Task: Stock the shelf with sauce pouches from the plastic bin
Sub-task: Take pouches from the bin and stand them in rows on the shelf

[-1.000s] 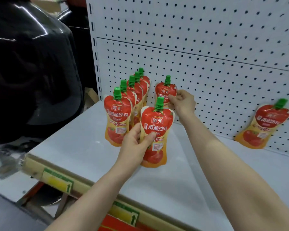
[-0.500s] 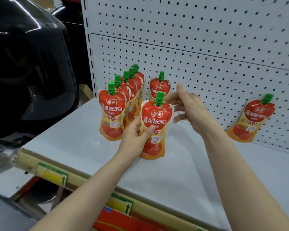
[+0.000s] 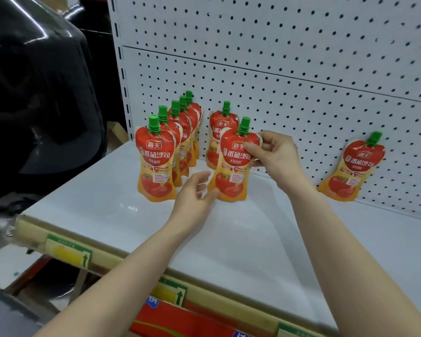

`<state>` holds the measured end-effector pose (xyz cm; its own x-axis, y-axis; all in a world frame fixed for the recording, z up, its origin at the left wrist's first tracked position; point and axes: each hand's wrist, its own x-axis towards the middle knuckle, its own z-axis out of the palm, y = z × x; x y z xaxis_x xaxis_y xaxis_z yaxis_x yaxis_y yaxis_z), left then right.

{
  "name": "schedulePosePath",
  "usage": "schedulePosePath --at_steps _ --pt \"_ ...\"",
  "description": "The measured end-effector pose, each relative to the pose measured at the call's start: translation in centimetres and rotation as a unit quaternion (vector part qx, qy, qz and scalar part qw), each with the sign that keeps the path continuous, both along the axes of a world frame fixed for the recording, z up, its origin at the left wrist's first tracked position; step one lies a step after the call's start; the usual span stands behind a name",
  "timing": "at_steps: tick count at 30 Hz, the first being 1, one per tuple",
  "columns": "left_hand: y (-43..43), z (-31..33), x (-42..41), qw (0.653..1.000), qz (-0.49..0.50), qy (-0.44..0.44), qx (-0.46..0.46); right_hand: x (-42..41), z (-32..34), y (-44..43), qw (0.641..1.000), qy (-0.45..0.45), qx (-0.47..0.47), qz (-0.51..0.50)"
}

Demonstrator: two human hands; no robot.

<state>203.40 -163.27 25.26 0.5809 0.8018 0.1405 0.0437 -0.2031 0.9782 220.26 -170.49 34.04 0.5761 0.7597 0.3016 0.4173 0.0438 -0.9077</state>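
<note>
A red and orange sauce pouch (image 3: 231, 171) with a green cap stands on the white shelf (image 3: 112, 200). My right hand (image 3: 272, 154) pinches its upper right edge. My left hand (image 3: 195, 195) hovers at its lower left corner with relaxed fingers, holding nothing. Directly behind it stands another pouch (image 3: 216, 132). A row of several pouches (image 3: 156, 161) lines up to the left, front to back. One more pouch (image 3: 355, 166) leans on the pegboard at the right. The plastic bin is out of view.
A white pegboard back wall (image 3: 301, 69) rises behind the shelf. Price labels (image 3: 68, 251) run along the shelf's front rail. A large glossy black object (image 3: 34, 93) bulges at the left of the shelf. Red packaging (image 3: 180, 322) shows on the level below.
My left hand let go of the front pouch and dropped to its lower corner. My right hand left the rear pouch and took the front pouch by its top edge.
</note>
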Motion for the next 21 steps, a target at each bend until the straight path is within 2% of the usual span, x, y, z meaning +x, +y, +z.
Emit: schedulePosePath --at_steps 4,8,21 --pt "1.2 -1.1 1.3 0.997 -0.031 0.071 0.004 0.7 -1.0 2.9 0.999 -0.034 -0.007 -0.037" --pt "3.5 -1.5 3.4 0.992 -0.019 0.124 0.031 1.2 -1.9 5.7 0.998 -0.048 0.010 -0.043" --pt "5.5 -2.7 5.7 0.992 0.007 0.119 0.045 2.8 -2.3 9.3 0.997 -0.067 0.019 -0.018"
